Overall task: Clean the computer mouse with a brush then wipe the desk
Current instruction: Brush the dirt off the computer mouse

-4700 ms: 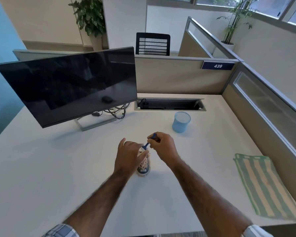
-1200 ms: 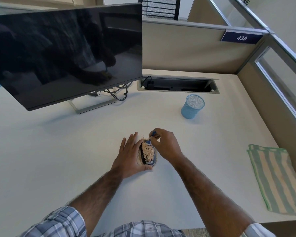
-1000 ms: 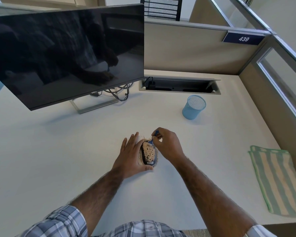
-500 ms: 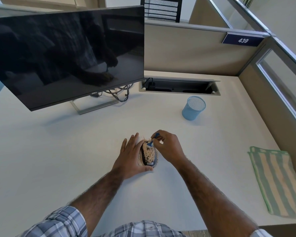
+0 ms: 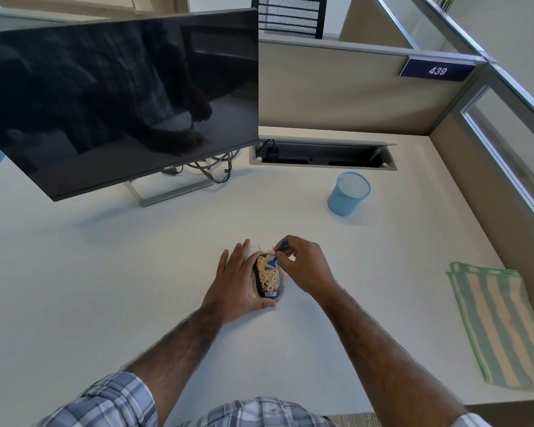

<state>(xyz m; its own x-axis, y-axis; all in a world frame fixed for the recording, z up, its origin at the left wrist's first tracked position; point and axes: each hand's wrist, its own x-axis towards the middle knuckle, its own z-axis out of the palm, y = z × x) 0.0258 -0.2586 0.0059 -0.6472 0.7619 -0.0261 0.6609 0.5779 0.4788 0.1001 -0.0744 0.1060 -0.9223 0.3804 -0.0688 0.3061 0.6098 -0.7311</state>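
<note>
A black computer mouse [image 5: 267, 280] covered in tan crumbs lies on the white desk [image 5: 105, 288] near its middle. My left hand [image 5: 233, 280] rests flat against the mouse's left side, thumb curled under its near end. My right hand [image 5: 304, 266] pinches a small blue brush [image 5: 275, 257], whose head touches the far end of the mouse. Crumbs lie scattered on the desk just beyond the mouse. A green and cream striped cloth [image 5: 503, 325] lies flat at the desk's right edge.
A tilted black monitor [image 5: 121, 103] on a metal stand fills the far left. A blue mesh cup [image 5: 349, 194] stands far right of centre, before an open cable tray [image 5: 321, 154]. Beige partitions [image 5: 336, 84] wall the back and right sides.
Since the oldest frame my head has moved closer and lower over the desk. Over the last second the brush has made small strokes at the mouse's far end; my left hand has stayed put.
</note>
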